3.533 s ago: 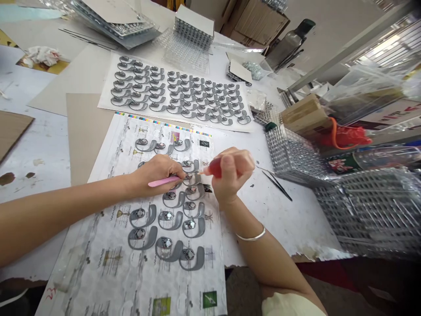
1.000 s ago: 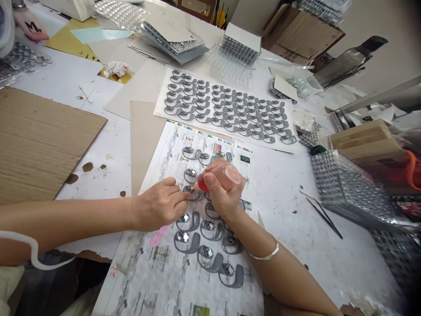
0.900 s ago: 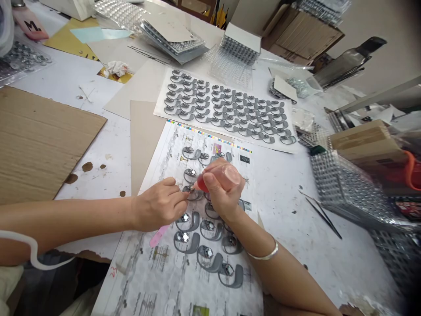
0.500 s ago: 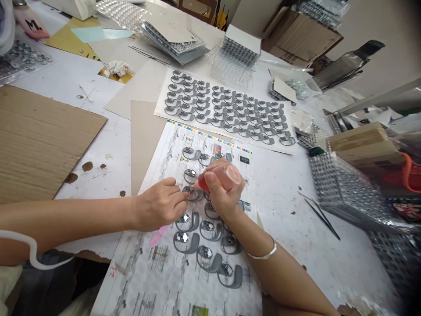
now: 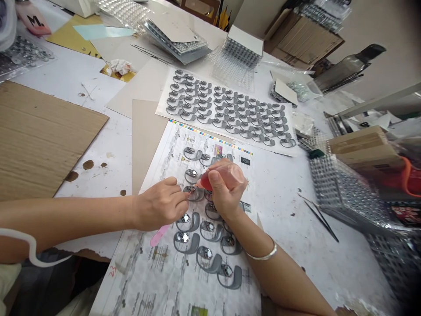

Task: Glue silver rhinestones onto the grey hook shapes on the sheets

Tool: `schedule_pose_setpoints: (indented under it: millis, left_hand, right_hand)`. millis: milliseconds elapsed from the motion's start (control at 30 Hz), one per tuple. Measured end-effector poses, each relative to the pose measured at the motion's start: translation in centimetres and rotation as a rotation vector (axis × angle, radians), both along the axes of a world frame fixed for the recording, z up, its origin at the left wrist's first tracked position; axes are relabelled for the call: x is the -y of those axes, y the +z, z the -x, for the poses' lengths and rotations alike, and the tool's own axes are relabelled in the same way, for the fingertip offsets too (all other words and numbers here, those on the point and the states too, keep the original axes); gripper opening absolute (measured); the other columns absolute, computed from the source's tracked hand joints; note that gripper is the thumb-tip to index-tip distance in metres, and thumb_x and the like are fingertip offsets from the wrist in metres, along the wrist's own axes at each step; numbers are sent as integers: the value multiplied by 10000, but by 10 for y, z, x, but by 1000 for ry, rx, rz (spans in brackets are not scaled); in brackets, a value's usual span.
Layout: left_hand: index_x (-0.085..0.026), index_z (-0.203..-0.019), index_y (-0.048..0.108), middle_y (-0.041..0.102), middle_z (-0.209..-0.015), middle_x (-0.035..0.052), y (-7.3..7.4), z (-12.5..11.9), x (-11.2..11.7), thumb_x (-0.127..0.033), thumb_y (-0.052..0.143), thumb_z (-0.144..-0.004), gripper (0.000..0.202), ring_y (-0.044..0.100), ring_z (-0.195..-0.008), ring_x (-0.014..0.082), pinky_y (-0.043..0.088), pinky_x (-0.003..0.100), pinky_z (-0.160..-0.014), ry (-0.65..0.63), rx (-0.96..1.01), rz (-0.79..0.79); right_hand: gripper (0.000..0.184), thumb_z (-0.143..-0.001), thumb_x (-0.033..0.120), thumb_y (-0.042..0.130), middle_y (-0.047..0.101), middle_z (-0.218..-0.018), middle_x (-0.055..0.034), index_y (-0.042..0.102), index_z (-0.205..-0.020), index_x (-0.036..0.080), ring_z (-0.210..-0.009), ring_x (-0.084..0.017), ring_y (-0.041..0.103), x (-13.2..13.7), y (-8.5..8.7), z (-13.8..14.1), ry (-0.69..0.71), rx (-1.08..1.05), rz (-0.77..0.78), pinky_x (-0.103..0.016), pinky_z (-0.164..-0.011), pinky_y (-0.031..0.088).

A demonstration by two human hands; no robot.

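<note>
Left hand (image 5: pixel 159 206) in a narrow grip, fingertips (image 5: pixel 180 188) pinched at a grey ear-hook piece (image 5: pixel 194 194) near the middle of a printed sheet (image 5: pixel 144 281) on the worktop (image 5: pixel 289 263), a pink stick (image 5: pixel 158 235) poking out below the palm. Right hand (image 5: pixel 226 188) closed firmly around a red squeeze bulb (image 5: pixel 206 181), its tip just beside that piece at 3 o'clock (actual contact too hidden to tell). Fine tweezers (image 5: pixel 320 220) lying at 3 o'clock from both hands, and a second sheet of ear-hook pieces (image 5: pixel 250 145) at 12 o'clock.
</note>
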State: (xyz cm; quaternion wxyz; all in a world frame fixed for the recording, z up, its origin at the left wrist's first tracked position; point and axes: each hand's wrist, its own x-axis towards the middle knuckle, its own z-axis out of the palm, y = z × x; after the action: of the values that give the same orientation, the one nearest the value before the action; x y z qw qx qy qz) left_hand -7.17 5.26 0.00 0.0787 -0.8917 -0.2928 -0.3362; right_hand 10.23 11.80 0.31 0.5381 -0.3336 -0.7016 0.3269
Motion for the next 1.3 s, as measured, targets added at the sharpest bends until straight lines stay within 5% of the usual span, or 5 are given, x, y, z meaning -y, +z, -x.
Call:
schedule_pose_setpoints:
  millis: [633,900,1300]
  left_hand:
    - [-135,-603,512,649,-657,48,-3,0,0,-40,551,-863,280,492,-527,126,345,302,-544,2,-6,15]
    - [-145,-625,493,654,-664,40,-2,1,-2,-27,523,-866,271,520,-548,122,364,286,-563,-19,21,31]
    - [-152,-794,541,649,-713,44,-16,8,-6,-94,502,-861,96,593,-643,143,419,290,-632,-60,105,201]
  right_hand:
    - [231,-826,348,610,584,-663,-24,565,-670,185,-585,-156,595,0,-3,-7,-44,87,-29,-324,-549,500]
    - [209,-821,248,613,580,-603,-22,583,-621,191,-606,-154,550,1,3,-7,-17,98,-148,-314,-544,459]
    - [197,-807,275,621,584,-604,-27,575,-635,189,-566,-150,540,6,8,-7,-28,123,-188,-326,-510,463]
